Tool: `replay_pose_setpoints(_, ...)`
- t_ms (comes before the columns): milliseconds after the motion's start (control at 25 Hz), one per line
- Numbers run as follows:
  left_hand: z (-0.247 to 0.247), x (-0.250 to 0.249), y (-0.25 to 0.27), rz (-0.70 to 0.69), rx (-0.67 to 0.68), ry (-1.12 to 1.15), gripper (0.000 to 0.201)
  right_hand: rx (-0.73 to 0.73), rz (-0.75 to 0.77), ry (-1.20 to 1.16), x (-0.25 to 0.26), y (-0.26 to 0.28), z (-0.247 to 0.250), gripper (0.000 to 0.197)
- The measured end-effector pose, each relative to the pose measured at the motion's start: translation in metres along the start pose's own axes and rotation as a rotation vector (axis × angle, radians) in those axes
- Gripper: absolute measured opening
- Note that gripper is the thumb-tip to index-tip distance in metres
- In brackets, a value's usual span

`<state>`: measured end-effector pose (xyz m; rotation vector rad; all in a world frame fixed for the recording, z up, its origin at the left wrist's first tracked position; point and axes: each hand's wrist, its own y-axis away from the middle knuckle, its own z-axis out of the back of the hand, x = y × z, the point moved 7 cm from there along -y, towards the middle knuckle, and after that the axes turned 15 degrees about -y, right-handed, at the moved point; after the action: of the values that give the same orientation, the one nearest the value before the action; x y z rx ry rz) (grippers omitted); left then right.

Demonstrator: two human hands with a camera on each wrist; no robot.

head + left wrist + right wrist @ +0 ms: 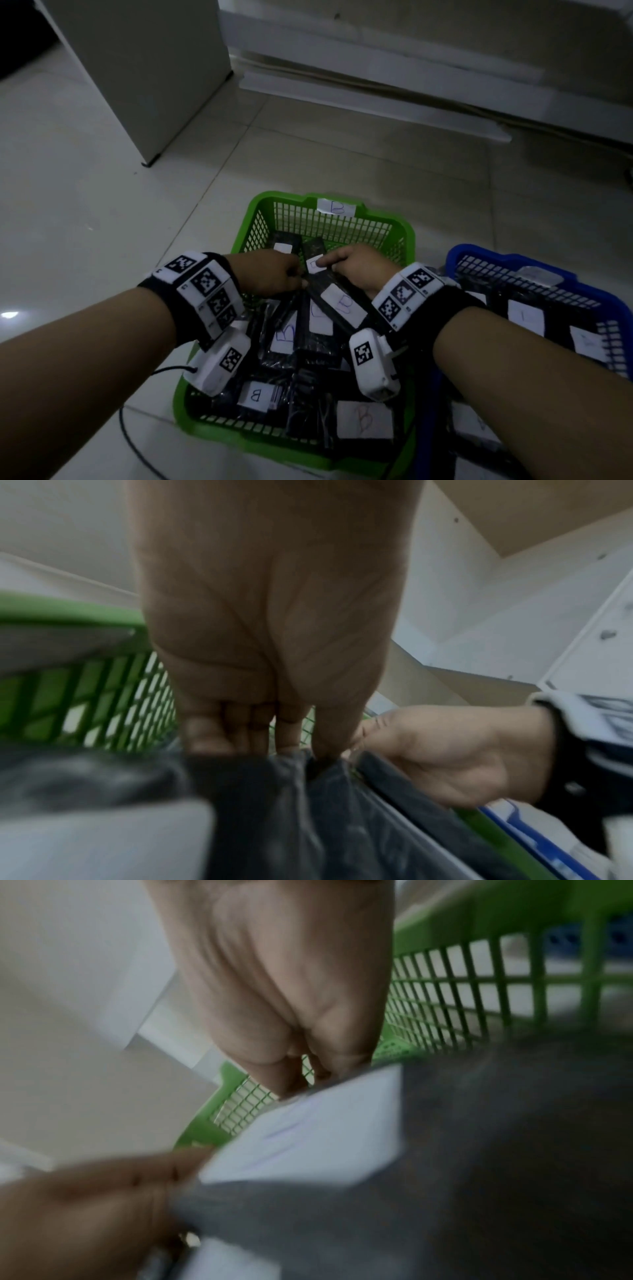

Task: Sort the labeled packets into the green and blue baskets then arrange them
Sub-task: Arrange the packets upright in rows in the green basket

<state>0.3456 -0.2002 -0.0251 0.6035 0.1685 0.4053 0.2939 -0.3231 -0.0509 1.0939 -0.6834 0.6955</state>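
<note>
At 6 o'clock in the head view the near part of the green basket point(246, 219) is largely hidden behind the forearms and wrist-worn cameras, though black packets point(286, 337) with white "B" labels are seen piled inside it, while the blue basket point(534, 270) at 3 o'clock is cut off by the frame edge and its packet labels cannot be read. Toward 12 o'clock one long black packet point(337, 301) lying across the pile is pinched by the curled left hand point(270, 274) at its side and gripped by the right hand point(356, 269) at its far end, thumb on the label. Both wrist views are blurred, so the fingertips point(325, 748) are hard to make out.
</note>
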Motion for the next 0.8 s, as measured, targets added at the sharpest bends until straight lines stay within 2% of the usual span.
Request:
replay_pose_setpoints(160, -0.003, 0.01, 0.002, -0.002, 0.067, 0.096, 0.032, 0.009, -0.056, -0.187, -0.015, -0.009, -0.004, 0.031)
replay_pose_setpoints(280, -0.004, 0.013, 0.007, -0.006, 0.073, 0.115, 0.021, 0.105, 0.013, -0.061, -0.006, -0.008, -0.015, 0.026)
replay_pose_setpoints(360, -0.003, 0.01, 0.008, -0.021, 0.029, 0.093, 0.015, 0.161, 0.037, 0.036, 0.004, 0.0, -0.02, 0.031)
replay_pose_setpoints(440, 0.0, 0.009, 0.007, -0.033, -0.062, 0.098, 0.015, 0.19, 0.03, 0.09, 0.011, 0.012, -0.019, 0.045)
replay_pose_setpoints(560, 0.007, 0.008, 0.007, -0.031, -0.138, 0.066, 0.027, 0.265, 0.017, 0.208, 0.014, 0.029, -0.016, 0.036)
replay_pose_setpoints(680, 0.006, 0.005, 0.007, -0.061, -0.105, 0.095, 0.035, 0.171, 0.03, 0.159, 0.021, 0.033, -0.005, 0.014)
replay_pose_setpoints(800, 0.0, 0.001, 0.006, -0.102, -0.076, 0.062, 0.043, -0.063, 0.15, 0.094, 0.037, 0.026, 0.015, 0.014)
